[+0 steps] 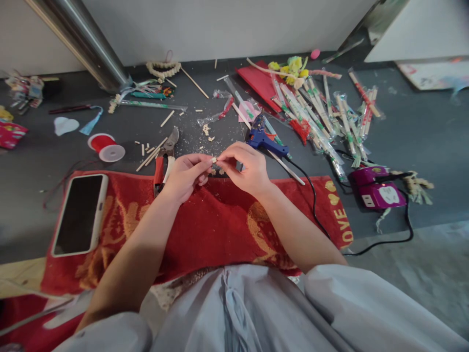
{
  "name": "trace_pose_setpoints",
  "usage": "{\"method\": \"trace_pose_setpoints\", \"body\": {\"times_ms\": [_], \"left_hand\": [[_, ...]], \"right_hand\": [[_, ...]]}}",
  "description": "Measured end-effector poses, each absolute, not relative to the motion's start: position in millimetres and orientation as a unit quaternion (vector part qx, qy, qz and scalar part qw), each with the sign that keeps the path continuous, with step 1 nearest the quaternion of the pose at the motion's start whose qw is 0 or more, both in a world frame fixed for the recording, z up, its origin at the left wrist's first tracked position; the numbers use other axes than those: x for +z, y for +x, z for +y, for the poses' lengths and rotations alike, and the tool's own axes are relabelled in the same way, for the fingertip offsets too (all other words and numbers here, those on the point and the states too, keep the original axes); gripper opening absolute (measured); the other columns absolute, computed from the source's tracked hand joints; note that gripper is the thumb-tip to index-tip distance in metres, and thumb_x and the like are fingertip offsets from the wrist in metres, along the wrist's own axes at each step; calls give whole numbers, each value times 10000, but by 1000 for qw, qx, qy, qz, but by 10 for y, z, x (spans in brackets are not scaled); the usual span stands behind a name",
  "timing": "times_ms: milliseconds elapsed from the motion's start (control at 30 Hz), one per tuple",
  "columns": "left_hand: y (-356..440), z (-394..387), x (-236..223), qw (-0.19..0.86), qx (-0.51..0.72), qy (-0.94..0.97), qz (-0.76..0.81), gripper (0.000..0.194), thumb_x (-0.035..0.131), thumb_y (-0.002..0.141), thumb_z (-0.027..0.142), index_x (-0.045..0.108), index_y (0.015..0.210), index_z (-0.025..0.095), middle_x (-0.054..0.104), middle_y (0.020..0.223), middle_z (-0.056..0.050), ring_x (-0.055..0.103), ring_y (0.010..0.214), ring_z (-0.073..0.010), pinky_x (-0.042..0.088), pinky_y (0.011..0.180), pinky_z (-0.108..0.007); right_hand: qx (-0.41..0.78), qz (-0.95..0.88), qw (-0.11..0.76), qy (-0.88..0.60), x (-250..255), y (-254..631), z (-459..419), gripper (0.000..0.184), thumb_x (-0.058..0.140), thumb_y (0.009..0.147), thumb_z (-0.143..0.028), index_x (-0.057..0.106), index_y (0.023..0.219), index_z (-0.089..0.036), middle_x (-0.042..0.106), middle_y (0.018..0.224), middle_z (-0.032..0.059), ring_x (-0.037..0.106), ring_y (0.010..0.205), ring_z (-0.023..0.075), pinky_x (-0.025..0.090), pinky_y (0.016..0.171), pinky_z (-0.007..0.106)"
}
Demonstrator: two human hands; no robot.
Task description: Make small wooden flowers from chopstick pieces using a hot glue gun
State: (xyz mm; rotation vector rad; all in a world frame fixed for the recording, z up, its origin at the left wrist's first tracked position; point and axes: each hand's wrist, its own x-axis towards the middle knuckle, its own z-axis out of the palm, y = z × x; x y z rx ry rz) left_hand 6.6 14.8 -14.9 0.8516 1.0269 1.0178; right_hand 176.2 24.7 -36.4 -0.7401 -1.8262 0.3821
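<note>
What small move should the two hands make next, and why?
Perhaps steady the small pale piece in the left hand: the right hand pinches close against it, and similar loose bits lie scattered on the table, so a dropped one might be hard to find.

I can't make out the shape of the tiny pale piece [214,160] in the left hand [188,177], and I can't tell whether the right hand [249,168] grips it too. The left hand hides part of the pruner [170,143] from me. At far left, a bundle [27,90] is too blurred to name; the red packet [11,135] and metal pole [84,41] run out of my view.
</note>
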Motion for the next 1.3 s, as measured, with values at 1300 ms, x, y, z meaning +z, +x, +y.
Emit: {"method": "trace_pose_setpoints", "body": {"times_ms": [1300], "left_hand": [[76, 175, -176, 645, 489, 349, 472, 100, 722, 717, 230, 675, 720, 141, 494, 556, 49, 350, 420, -17, 274, 396, -164]], "right_hand": [[39, -651, 268, -709, -276, 2331, 452, 292, 549, 798, -109, 577, 1087, -136, 542, 1176, 191, 495, 1196, 380, 396, 1020, 640]]}}
